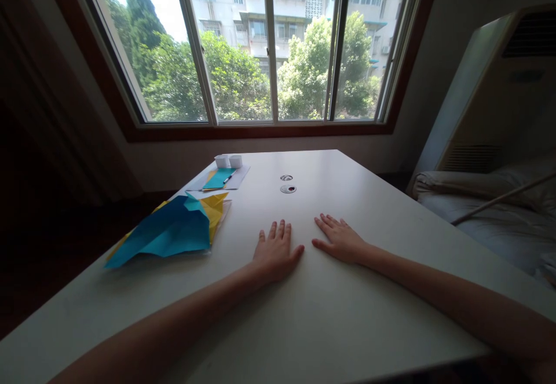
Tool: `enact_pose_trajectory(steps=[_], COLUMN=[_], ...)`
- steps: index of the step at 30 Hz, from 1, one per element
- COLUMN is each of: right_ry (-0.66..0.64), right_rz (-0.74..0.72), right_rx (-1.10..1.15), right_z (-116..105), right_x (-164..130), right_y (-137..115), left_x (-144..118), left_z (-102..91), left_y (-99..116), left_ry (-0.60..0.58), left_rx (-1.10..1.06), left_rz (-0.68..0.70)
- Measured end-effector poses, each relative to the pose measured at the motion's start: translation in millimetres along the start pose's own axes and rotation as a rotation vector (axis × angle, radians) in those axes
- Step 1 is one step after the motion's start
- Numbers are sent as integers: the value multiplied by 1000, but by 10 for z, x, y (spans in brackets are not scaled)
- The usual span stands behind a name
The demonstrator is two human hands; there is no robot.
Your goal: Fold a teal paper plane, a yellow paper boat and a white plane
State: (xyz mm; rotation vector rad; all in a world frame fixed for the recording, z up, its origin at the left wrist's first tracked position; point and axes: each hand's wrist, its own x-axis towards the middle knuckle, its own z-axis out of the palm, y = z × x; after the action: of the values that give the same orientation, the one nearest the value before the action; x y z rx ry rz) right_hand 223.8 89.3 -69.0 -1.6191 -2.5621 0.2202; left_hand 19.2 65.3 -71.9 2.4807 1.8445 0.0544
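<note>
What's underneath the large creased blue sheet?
Yellow paper pokes out from under the blue sheet on both sides, with a thin pale edge beyond it on the right. The white table supports them; anything fully covered cannot be seen.

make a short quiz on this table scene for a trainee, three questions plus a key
1. True or false: the left hand and the right hand both lie palm down on the white table.
2. Which of these is closest to the window?
a) the large crumpled blue sheet
b) the two small white blocks
c) the left hand
3. How many round patterned spots show on the table beyond the hands?

Key
1. True
2. b
3. Two
</note>
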Motion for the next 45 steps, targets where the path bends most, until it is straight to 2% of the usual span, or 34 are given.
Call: enact_pose_trajectory(steps=[45], right_ry=[-5], right_rz=[-4], right_rx=[2], right_z=[22], right_x=[11], right_y=[20], left_x=[15], left_z=[7], left_y=[0], left_ry=[-16], left_rx=[-6], left_rz=[-5])
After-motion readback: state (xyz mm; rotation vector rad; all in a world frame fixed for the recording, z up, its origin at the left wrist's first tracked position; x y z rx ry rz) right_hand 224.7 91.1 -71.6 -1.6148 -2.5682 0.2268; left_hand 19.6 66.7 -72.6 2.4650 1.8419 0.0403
